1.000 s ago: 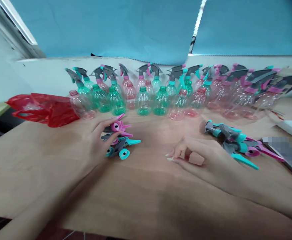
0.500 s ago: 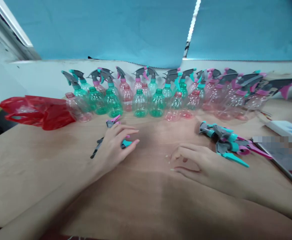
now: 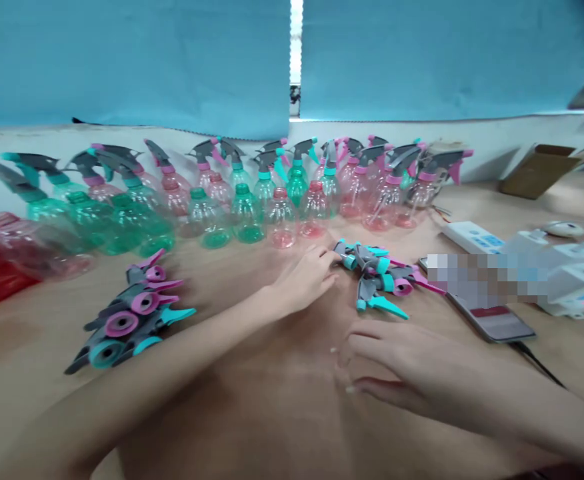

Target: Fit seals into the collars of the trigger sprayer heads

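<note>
left hand (image 3: 306, 280) is poised at left edge of piled spray heads (image 3: 385, 283), fingers part-curled, thumb slightly apart; can't tell from here whether fingertips are gripping one. right hand (image 3: 402, 360) is sitting just in front of pile, loosely half open, holding nothing. second cluster of heads (image 3: 126, 313) is lying well to left; bottles (image 3: 243, 213) are standing behind, some open-necked. triggers (image 3: 391, 307) are overlapping in pile, so pinching single head by its collar (image 3: 383, 265), lifting straight up, is likely sparing neighbours snag.

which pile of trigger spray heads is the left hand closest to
The spray-head pile beside the phone: the left hand is at its left edge, while the other pile lies well off to the left.
</note>
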The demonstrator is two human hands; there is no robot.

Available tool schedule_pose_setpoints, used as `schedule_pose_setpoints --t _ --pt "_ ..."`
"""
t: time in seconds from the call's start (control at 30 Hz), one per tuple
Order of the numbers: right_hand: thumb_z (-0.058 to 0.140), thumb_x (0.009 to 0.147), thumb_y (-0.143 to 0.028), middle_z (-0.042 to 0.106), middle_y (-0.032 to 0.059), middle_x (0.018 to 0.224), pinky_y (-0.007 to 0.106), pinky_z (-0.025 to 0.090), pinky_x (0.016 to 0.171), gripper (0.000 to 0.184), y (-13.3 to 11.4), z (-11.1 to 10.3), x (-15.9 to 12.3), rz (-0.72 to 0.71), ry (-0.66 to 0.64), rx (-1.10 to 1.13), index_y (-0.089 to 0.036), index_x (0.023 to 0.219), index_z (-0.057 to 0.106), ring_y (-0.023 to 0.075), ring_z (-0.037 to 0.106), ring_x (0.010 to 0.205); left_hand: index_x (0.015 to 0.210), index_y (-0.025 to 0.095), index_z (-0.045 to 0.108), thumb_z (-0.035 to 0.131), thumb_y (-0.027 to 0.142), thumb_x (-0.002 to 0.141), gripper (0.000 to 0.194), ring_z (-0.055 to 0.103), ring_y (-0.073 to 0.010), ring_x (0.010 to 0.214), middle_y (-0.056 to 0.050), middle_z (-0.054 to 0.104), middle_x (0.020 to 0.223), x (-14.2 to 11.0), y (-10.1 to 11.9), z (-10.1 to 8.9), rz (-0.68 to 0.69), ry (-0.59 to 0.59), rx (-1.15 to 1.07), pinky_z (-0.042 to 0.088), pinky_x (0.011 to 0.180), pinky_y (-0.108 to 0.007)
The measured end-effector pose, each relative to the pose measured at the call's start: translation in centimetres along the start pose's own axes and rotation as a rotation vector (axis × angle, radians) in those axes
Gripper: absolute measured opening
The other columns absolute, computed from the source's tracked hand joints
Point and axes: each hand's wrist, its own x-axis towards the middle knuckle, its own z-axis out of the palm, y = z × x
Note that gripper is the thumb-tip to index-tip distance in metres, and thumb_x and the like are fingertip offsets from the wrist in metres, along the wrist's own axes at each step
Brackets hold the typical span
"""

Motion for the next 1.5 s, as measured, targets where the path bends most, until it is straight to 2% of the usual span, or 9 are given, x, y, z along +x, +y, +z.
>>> schedule_pose_setpoints --t 0.2,0.37,0.5,0.7,0.93,1.07,1.27,1.4,1.5 --pt "0.048 0.090 -0.023 0.055 0.0027 0.100 0.032 0.043 0.074 0.007 1.9 -0.3 -1.9 0.143 0.019 0.099 -0.020 0.091 0.054 0.0176 0.052 0.089 0.102 0.011 0.061 0.060 0.014 0.077 0.025 0.050 -0.0255 0.104 -0.012 0.056 0.110 4.6 -1.0 2.6 0.096 0.010 0.002 0.042 0.091 -0.039" --pt "0.045 0.091 -0.026 0.055 0.0025 0.099 0.033 0.043 0.076 0.011 2.4 -0.6 -1.9 0.144 0.034 0.116 -0.021 0.094 0.055 0.0179 0.053 0.088 0.100 0.015 0.063 0.064 0.023 0.078 0.023 0.050 -0.0245 0.101 -0.011 0.056 0.108 5.5 -2.1 3.3 0.150 0.024 -0.019 0.042 0.089 -0.038" --pt "0.050 0.088 -0.023 0.057 0.0025 0.099 0.030 0.042 0.072 0.006 2.6 -1.0 -1.3 0.123 0.051 0.090 -0.020 0.091 0.054 0.0175 0.055 0.088 0.102 0.016 0.062 0.067 0.028 0.079 0.026 0.050 -0.0253 0.102 -0.010 0.059 0.107 3.1 -2.4 2.3 0.163 0.054 -0.037 0.040 0.091 -0.040" --pt "0.052 0.087 -0.026 0.060 -0.0005 0.084 0.024 0.036 0.056 0.006 2.5 -1.6 0.5 0.016 0.119 0.016 -0.021 0.085 0.053 0.0138 0.056 0.071 0.103 0.018 0.057 0.065 0.029 0.082 0.025 0.053 -0.0242 0.100 -0.008 0.064 0.103 -4.5 -1.3 0.5 0.059 0.181 -0.097 0.041 0.087 -0.040" --pt "0.056 0.085 -0.025 0.064 -0.0023 0.092 0.022 0.040 0.063 0.010 0.6 -3.3 4.0 -0.049 0.102 0.122 -0.024 0.094 0.058 0.0120 0.057 0.080 0.108 0.020 0.050 0.061 0.031 0.085 0.028 0.058 -0.0204 0.092 -0.007 0.060 0.099 -10.8 0.5 -1.3 -0.154 0.338 -0.259 0.048 0.078 -0.033" --pt "0.058 0.084 -0.027 0.064 -0.0028 0.078 0.021 0.036 0.056 0.008 -0.4 -4.2 6.1 -0.064 0.171 0.051 -0.022 0.088 0.061 0.0109 0.056 0.068 0.107 0.021 0.050 0.065 0.029 0.082 0.031 0.057 -0.0167 0.083 -0.003 0.055 0.094 -12.3 1.0 -1.8 -0.254 0.380 -0.346 0.046 0.072 -0.028" --pt "0.058 0.082 -0.020 0.061 -0.0031 0.074 0.022 0.032 0.057 0.003 -1.8 -4.9 8.4 -0.076 0.154 -0.051 -0.019 0.079 0.058 0.0101 0.052 0.066 0.103 0.020 0.050 0.069 0.031 0.079 0.033 0.053 -0.0166 0.082 -0.003 0.054 0.091 -12.3 1.1 -1.9 -0.232 0.457 -0.382 0.045 0.070 -0.027" --pt "0.057 0.081 -0.016 0.058 -0.0024 0.072 0.023 0.029 0.056 0.004 -1.8 -4.5 9.0 -0.146 0.204 -0.140 -0.017 0.078 0.055 0.0097 0.048 0.064 0.099 0.018 0.053 0.070 0.033 0.078 0.030 0.053 -0.0167 0.081 -0.003 0.055 0.090 -12.4 1.0 -1.9 -0.266 0.424 -0.442 0.044 0.071 -0.028" --pt "0.052 0.085 -0.014 0.059 -0.0019 0.076 0.023 0.030 0.056 0.007 -1.6 -4.1 9.1 -0.211 0.188 -0.137 -0.016 0.078 0.054 0.0098 0.049 0.066 0.097 0.017 0.056 0.065 0.031 0.082 0.022 0.051 -0.0184 0.086 -0.004 0.057 0.088 -12.5 0.9 -2.0 -0.221 0.377 -0.458 0.044 0.074 -0.029"
